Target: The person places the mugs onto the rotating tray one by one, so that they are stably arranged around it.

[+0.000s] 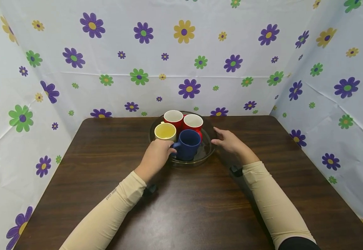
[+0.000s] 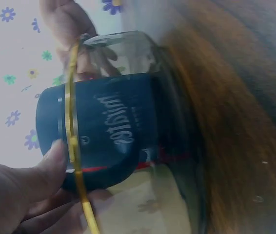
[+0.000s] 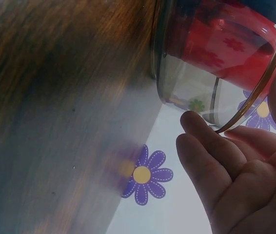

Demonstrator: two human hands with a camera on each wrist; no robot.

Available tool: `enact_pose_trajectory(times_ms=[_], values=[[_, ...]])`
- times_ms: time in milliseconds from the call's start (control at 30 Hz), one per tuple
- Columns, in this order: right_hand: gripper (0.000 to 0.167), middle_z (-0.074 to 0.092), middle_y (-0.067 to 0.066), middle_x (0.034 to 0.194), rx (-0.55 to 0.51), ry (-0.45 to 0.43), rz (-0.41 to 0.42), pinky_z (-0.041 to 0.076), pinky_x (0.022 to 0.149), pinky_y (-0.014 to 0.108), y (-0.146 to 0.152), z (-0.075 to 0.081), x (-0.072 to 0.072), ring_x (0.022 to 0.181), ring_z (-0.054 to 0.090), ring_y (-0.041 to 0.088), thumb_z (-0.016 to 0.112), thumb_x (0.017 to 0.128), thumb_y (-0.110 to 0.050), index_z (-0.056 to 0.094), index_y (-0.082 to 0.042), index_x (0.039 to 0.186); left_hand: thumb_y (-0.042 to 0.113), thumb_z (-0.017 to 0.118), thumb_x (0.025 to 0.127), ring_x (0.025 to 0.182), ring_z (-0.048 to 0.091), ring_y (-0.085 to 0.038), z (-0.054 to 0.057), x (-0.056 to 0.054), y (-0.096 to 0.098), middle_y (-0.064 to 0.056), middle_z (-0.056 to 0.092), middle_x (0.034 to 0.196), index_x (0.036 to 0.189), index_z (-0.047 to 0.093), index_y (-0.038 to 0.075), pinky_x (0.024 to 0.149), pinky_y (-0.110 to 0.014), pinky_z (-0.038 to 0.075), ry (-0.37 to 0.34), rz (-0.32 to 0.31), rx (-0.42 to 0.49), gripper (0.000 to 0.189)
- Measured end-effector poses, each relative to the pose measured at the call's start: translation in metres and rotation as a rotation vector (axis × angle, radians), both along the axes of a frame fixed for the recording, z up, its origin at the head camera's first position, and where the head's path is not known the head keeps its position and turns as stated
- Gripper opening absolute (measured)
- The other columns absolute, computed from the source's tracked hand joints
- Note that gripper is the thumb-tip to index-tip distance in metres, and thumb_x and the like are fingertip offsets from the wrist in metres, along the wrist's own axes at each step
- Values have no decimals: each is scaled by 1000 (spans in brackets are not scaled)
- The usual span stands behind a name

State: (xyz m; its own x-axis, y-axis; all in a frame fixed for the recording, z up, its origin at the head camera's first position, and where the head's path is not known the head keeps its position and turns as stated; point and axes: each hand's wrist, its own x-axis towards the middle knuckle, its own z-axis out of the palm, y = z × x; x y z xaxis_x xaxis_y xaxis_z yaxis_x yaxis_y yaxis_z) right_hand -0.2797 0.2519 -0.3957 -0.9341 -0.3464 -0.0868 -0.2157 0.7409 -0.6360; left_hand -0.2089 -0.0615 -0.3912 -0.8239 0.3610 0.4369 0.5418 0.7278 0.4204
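A round clear glass bowl (image 1: 207, 149) with a gold rim (image 2: 71, 114) holds several mugs. My left hand (image 1: 156, 156) reaches over its near left rim and pinches the handle of the blue mug (image 1: 189, 147), which stands upright at the front. White lettering shows on that mug in the left wrist view. Beside it is the yellow mug (image 1: 165, 131), partly hidden by my left hand. Two red mugs with white insides, one at back left (image 1: 173, 118) and one at right (image 1: 194, 122), stand behind. My right hand (image 1: 229, 141) is at the bowl's right rim, fingers extended; contact is unclear.
The bowl sits near the back edge of a dark brown wooden table (image 1: 106, 146). A white sheet with printed flowers (image 1: 112, 41) hangs behind the table and along both sides.
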Motion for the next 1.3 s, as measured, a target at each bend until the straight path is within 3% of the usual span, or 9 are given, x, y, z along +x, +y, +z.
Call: enact_pose_trajectory(times_ms=[267, 500, 767, 1000, 1300], values=[[71, 36, 32, 154, 2, -6, 2, 34, 115, 56, 0, 1, 1, 140, 40, 46, 64, 101, -16, 26, 4, 157, 13, 85, 81, 66, 69, -24, -11, 1, 2, -8, 72, 74, 77, 68, 5, 63, -40, 58, 116, 37, -20, 19], [71, 37, 33, 153, 1, -5, 6, 34, 114, 56, -1, 0, 0, 140, 41, 46, 64, 101, -18, 26, 4, 157, 13, 83, 83, 67, 72, -26, -16, 0, 5, -8, 73, 76, 76, 67, 6, 59, -40, 58, 206, 55, -63, 19], [70, 34, 32, 155, -5, -2, 5, 33, 115, 57, 0, 0, 0, 141, 39, 46, 64, 101, -16, 27, 4, 157, 18, 87, 80, 64, 69, -29, -16, -2, 5, -8, 70, 72, 81, 69, 4, 57, -43, 56, 136, 95, -2, 22], [77, 31, 31, 157, 31, -30, 4, 31, 116, 58, -4, 3, 2, 143, 36, 47, 66, 101, -24, 23, 6, 157, 20, 87, 80, 64, 69, -30, -17, -3, 4, -7, 71, 72, 82, 71, 6, 54, -44, 54, 120, 131, -11, 21], [122, -10, 26, 167, 24, -209, -57, 7, 121, 60, -33, 8, 12, 153, -4, 44, 78, 88, -43, -10, 7, 157, 22, 88, 80, 61, 66, -28, -15, -4, 3, -6, 71, 73, 83, 72, 8, 53, -43, 53, 103, 151, -37, 22]])
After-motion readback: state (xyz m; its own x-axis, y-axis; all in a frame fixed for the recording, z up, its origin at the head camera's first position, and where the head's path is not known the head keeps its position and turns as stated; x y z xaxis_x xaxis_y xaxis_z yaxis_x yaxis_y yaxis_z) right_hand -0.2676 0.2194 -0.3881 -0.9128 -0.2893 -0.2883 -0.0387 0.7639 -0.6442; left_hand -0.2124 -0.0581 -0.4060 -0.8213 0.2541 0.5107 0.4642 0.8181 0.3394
